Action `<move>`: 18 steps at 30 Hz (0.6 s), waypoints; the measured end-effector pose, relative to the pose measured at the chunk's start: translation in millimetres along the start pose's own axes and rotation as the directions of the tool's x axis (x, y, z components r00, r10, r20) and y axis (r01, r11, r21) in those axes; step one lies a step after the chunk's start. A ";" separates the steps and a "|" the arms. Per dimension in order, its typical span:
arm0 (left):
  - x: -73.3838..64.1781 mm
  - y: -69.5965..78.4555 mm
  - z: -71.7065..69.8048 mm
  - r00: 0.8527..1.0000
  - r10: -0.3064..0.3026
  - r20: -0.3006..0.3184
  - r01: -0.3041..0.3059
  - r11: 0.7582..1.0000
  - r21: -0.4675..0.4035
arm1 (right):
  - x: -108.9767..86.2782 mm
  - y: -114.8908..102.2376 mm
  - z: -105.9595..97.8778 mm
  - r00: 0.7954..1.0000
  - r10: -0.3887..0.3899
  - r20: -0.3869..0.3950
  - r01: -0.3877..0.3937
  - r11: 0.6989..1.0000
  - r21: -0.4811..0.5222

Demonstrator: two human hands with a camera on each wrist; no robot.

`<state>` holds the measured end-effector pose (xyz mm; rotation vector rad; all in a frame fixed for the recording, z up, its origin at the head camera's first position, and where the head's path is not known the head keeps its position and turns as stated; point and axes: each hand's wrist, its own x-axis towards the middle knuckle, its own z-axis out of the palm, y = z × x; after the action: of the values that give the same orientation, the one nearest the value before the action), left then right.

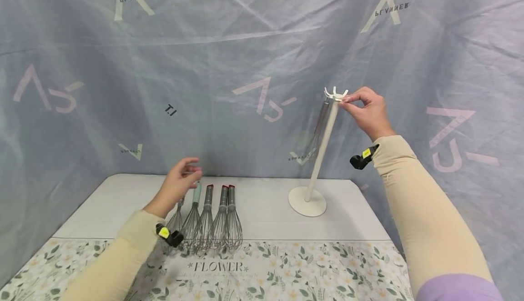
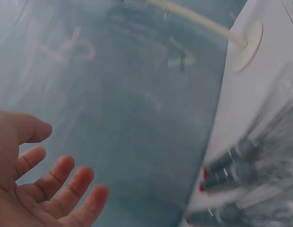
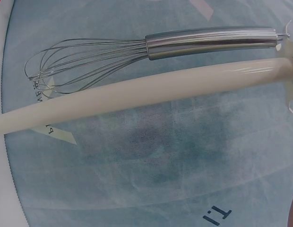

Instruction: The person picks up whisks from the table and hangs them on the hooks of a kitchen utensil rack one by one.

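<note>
My right hand [image 1: 368, 112] pinches the edge of the hooked top [image 1: 335, 95] of a cream utensil stand [image 1: 321, 155]. From one of its hooks hangs a steel whisk [image 3: 208, 43], beside the pole in the right wrist view. My left hand [image 1: 178, 183] is raised near the handle ends of several whisks on the table, its fingers loosely bent and holding nothing. Among these are a green-handled whisk [image 1: 196, 196] and grey-handled whisks with red tips, such as the rightmost whisk [image 1: 232, 196]. In the left wrist view the whisks [image 2: 231, 165] are blurred.
The stand's round base [image 1: 307, 201] rests on the white table [image 1: 262, 210] toward the right. A floral mat [image 1: 311, 269] printed with FLOWER covers the near part. Behind everything hangs a grey-blue cloth [image 1: 213, 64].
</note>
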<state>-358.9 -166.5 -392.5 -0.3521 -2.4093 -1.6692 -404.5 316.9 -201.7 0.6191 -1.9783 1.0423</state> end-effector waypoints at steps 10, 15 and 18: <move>-49.3 -66.1 -28.7 0.967 -0.177 -0.185 0.166 0.983 -0.073 | -0.1 0.3 1.1 1.000 -0.018 -0.018 0.018 1.000 -0.025; -67.1 -83.4 -40.4 0.930 -0.295 -0.218 0.274 0.954 -0.121 | 2.8 14.3 4.6 0.998 -0.043 -0.037 0.041 0.997 -0.066; -71.2 -91.0 -40.7 0.914 -0.360 -0.188 0.343 0.932 -0.115 | 6.1 25.8 7.0 0.997 -0.054 -0.048 0.050 0.995 -0.083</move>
<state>-317.4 -241.6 -479.9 0.2546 -2.3558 -1.8397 -429.2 324.8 -210.6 0.5914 -1.9412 0.9317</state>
